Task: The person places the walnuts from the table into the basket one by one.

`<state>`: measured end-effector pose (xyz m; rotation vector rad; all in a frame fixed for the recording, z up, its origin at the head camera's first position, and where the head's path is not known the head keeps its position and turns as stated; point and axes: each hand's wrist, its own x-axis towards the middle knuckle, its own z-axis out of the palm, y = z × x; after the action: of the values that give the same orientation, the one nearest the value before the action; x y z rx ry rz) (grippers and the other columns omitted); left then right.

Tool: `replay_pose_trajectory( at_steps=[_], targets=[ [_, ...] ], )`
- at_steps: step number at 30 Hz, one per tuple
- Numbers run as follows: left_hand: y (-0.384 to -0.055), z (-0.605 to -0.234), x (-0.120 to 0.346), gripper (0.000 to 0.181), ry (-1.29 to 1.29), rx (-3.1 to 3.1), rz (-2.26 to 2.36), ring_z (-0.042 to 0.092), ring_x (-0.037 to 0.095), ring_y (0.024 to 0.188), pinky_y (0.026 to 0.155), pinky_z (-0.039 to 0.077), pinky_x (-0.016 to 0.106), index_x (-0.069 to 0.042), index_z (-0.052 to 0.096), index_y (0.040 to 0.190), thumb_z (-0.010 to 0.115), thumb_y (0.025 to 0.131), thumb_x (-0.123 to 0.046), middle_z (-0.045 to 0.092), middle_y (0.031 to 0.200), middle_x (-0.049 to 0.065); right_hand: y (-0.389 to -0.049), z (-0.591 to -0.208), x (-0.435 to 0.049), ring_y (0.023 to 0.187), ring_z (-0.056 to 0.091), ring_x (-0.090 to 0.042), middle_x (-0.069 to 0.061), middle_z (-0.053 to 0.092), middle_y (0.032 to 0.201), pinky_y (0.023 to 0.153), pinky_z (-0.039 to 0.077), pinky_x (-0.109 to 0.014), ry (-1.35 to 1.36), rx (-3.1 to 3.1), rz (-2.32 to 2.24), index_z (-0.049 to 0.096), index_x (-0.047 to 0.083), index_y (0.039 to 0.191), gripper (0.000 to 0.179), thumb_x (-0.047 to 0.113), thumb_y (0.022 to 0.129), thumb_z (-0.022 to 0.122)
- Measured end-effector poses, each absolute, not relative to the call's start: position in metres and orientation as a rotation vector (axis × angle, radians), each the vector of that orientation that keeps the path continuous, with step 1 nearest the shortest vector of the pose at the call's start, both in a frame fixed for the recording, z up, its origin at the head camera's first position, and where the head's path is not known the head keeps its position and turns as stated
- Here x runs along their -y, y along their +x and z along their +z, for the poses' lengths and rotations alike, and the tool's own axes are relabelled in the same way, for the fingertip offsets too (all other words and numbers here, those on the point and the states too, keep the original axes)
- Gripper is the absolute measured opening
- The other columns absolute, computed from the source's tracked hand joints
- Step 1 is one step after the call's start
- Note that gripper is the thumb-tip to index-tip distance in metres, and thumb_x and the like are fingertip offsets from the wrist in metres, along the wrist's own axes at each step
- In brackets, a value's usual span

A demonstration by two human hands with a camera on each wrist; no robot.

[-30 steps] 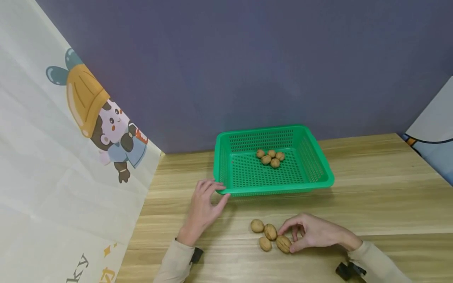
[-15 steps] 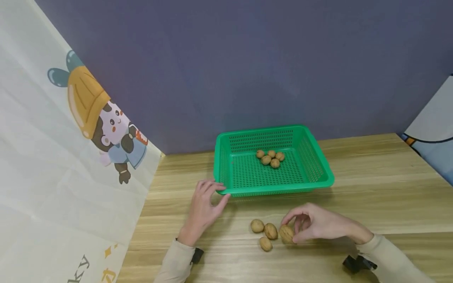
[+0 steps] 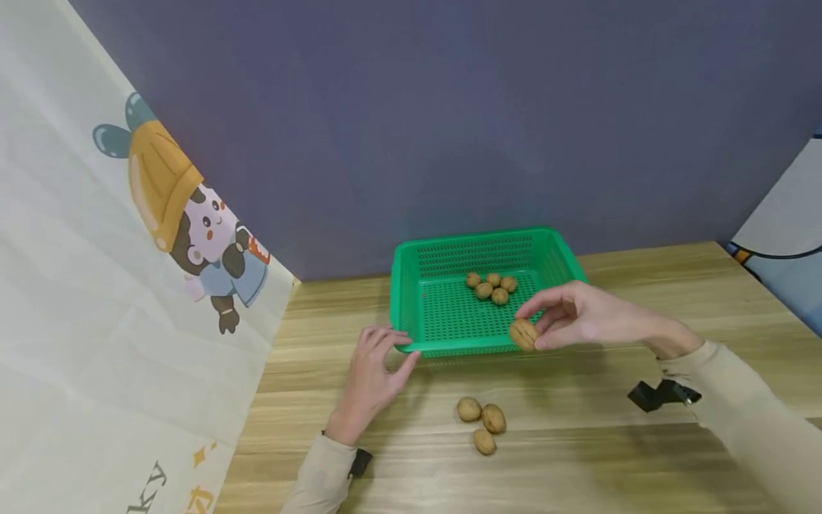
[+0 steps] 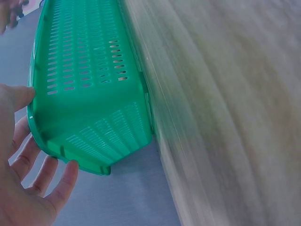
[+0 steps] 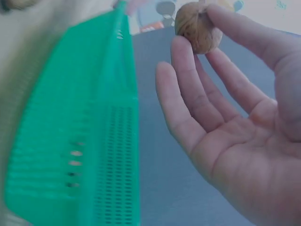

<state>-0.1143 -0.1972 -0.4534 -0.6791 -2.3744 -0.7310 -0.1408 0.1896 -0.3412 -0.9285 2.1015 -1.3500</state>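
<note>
My right hand (image 3: 597,314) pinches a walnut (image 3: 524,334) between thumb and fingertips, above the front rim of a green plastic basket (image 3: 475,345). The right wrist view shows this walnut (image 5: 197,28) at the tips of the thumb and fingers. At the basket's near left corner, my left hand (image 3: 372,378) holds the rim, thumb on the front side and fingers round the left side. That grip on the basket (image 4: 70,113) shows in the left wrist view too. Several walnuts (image 3: 484,290) lie together on the basket floor. Three more walnuts (image 3: 493,418) lie on the table in front.
The wooden table (image 3: 681,321) runs back to a dark blue-grey panel (image 3: 449,128) just behind the basket. On the left hangs a white sheet (image 3: 77,300) with a cartoon figure. Another printed sheet (image 3: 783,214) stands at the far right.
My right hand has picked up the walnut from the group on the table and carried it up and forward to the basket's front rim. My left hand has stayed at the corner.
</note>
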Motion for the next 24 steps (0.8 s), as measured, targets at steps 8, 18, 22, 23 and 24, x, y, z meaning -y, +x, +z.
replay_pose_trajectory(
  at_steps=[8, 18, 22, 23, 24],
  targets=[
    [-0.113, -0.452, 0.197, 0.023, -0.66, 2.394, -0.735, 0.065, 0.029, 0.114, 0.104, 0.056, 0.048, -0.01, 0.077, 0.105, 0.086, 0.09, -0.025, 0.078, 0.113, 0.007, -0.19, -0.306, -0.169, 0.117, 0.074, -0.02, -0.017, 0.065, 0.145, 0.095, 0.064, -0.035, -0.806, -2.282, -1.217, 0.061, 0.005, 0.146, 0.053, 0.021, 0.099, 0.078],
    [-0.113, -0.455, 0.195, 0.023, -0.661, 2.386, -0.733, 0.065, 0.028, 0.115, 0.103, 0.057, 0.047, -0.01, 0.077, 0.105, 0.086, 0.089, -0.025, 0.078, 0.113, 0.006, -0.26, -0.314, -0.15, 0.146, 0.052, -0.037, -0.013, 0.058, 0.155, 0.115, 0.049, -0.062, -0.624, -2.384, -1.141, 0.06, 0.012, 0.149, 0.057, 0.03, 0.098, 0.078],
    [-0.114, -0.456, 0.195, 0.023, -0.662, 2.373, -0.726, 0.065, 0.028, 0.115, 0.102, 0.057, 0.047, -0.01, 0.077, 0.104, 0.086, 0.089, -0.024, 0.078, 0.113, 0.007, -0.277, -0.323, -0.143, 0.146, 0.051, -0.037, -0.014, 0.053, 0.159, 0.113, 0.052, -0.058, -0.563, -2.35, -1.204, 0.058, 0.013, 0.15, 0.057, 0.029, 0.099, 0.077],
    [-0.114, -0.456, 0.196, 0.023, -0.663, 2.369, -0.724, 0.065, 0.028, 0.114, 0.102, 0.057, 0.047, -0.009, 0.077, 0.104, 0.086, 0.089, -0.024, 0.078, 0.113, 0.007, -0.281, -0.327, -0.141, 0.145, 0.052, -0.037, -0.014, 0.053, 0.159, 0.112, 0.054, -0.056, -0.55, -2.338, -1.219, 0.058, 0.012, 0.151, 0.057, 0.027, 0.099, 0.077],
    [-0.114, -0.456, 0.196, 0.023, -0.664, 2.365, -0.724, 0.065, 0.028, 0.114, 0.102, 0.057, 0.047, -0.009, 0.077, 0.104, 0.086, 0.088, -0.024, 0.078, 0.113, 0.007, -0.284, -0.33, -0.138, 0.144, 0.053, -0.036, -0.015, 0.053, 0.159, 0.111, 0.055, -0.054, -0.542, -2.328, -1.229, 0.057, 0.012, 0.151, 0.057, 0.027, 0.1, 0.076]
  ],
)
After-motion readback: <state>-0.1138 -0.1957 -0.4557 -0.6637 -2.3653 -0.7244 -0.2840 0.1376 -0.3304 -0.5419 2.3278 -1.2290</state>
